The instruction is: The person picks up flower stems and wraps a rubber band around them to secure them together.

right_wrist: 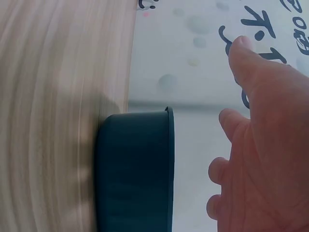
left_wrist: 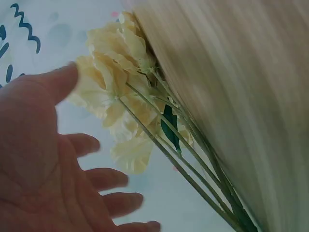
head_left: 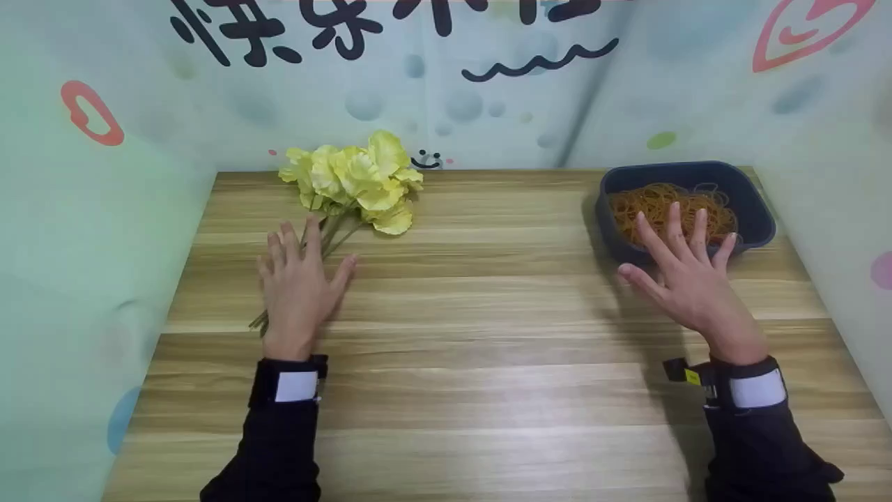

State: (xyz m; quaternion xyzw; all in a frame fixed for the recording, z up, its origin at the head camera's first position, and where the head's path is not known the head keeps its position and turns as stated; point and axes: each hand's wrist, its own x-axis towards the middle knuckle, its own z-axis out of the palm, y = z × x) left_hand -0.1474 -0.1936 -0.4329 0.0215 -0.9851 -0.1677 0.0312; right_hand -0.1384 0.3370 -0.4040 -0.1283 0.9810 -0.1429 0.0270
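My left hand (head_left: 296,293) is spread over the stems of a bunch of yellow artificial flowers (head_left: 359,174) lying at the back left of the table. In the left wrist view a gap shows between the palm and the green stems (left_wrist: 193,159), and the fingers are straight. My right hand (head_left: 690,279) hovers with fingers spread over the near edge of a dark blue plastic tub (head_left: 756,216). Inside the tub lies a tangled heap of tan rubber bands (head_left: 655,202). The right wrist view shows the tub's side, with the hand above its rim. Neither hand holds anything.
The wood-grain table (head_left: 481,314) meets a pale printed backdrop (head_left: 488,139) with black lettering behind it and along both sides. The tub stands in the back right corner, close to the backdrop. A dark wristband (head_left: 746,383) is on each wrist.
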